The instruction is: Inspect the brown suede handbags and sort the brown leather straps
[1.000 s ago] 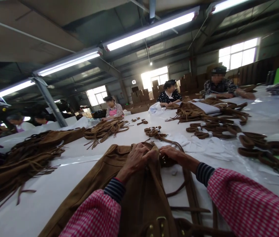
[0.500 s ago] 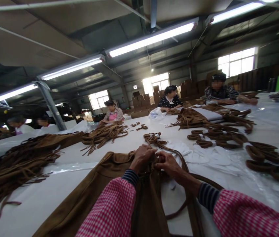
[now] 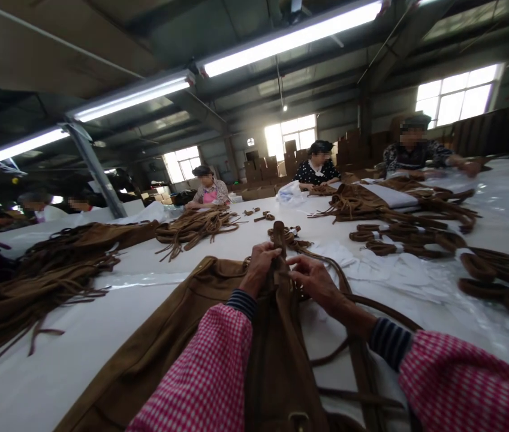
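A large brown bag lies across the white table in front of me. My left hand is closed on a brown strap, whose rounded end sticks up above the fingers. Close beside it, my right hand has its thumb and forefinger pinched at the same strap, near what looks like a buckle that the fingers partly hide. From there the strap runs down over the bag towards me. A metal ring shows on the bag at the lower edge of the view.
Brown fringed pieces are piled at the left, and more lie farther back. Coiled straps with white bands and white paper pieces lie at the right. Several people sit across the table, one in a dotted top.
The strap end now stands up above my left hand, where it was not visible before. Both hands stay close together at the strap. The camera view has shifted slightly.
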{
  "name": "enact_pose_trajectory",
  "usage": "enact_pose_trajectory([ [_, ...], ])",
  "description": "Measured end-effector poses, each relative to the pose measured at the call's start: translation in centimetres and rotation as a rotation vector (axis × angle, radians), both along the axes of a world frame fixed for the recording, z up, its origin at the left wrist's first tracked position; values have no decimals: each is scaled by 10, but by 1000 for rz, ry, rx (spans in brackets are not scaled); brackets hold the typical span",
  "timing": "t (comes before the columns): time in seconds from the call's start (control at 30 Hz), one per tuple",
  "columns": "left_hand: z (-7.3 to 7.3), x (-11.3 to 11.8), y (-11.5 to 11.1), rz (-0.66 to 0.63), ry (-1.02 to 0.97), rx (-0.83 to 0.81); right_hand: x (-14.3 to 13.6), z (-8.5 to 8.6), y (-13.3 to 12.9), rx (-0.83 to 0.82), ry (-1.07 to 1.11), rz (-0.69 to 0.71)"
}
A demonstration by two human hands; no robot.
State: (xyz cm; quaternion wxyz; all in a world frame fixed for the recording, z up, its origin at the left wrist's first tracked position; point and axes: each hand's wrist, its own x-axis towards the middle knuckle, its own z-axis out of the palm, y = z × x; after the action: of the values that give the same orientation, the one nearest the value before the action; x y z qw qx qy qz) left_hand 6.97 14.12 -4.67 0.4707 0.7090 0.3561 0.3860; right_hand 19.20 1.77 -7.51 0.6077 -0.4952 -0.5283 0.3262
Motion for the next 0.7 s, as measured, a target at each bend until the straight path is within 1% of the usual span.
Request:
enact_pose_trajectory([
  [0.1,-4,2,3,35,69,67,6,10,-8,-29,-114,-50],
  [0.17,-5,2,4,53,146,131,12,16,-23,-57,-204,-7],
  [0.2,-5,2,3,62,189,169,14,18,-33,-77,-244,49],
  [0.23,-4,2,3,69,234,208,17,20,-44,-99,-278,133],
  [0.3,-6,3,1,74,321,273,18,20,-68,-137,-340,344],
  [0.33,-7,5,1,69,361,296,17,19,-79,-148,-378,428],
  [0.37,-9,6,0,60,397,310,15,18,-89,-160,-424,477],
  [0.4,-12,8,-1,51,429,319,12,16,-97,-174,-479,490],
  [0.5,-14,12,-6,46,513,344,4,11,-109,-213,-634,417],
  [0.57,-6,10,-16,72,561,375,1,8,-111,-208,-684,392],
  [0.6,3,7,-26,86,582,407,1,6,-110,-195,-692,385],
  [0.63,13,3,-40,92,602,460,1,4,-109,-179,-691,382],
  [0.67,26,-3,-58,73,617,520,2,3,-108,-163,-682,386],
  [0.7,41,-11,-81,28,631,599,3,1,-107,-147,-662,394],
])
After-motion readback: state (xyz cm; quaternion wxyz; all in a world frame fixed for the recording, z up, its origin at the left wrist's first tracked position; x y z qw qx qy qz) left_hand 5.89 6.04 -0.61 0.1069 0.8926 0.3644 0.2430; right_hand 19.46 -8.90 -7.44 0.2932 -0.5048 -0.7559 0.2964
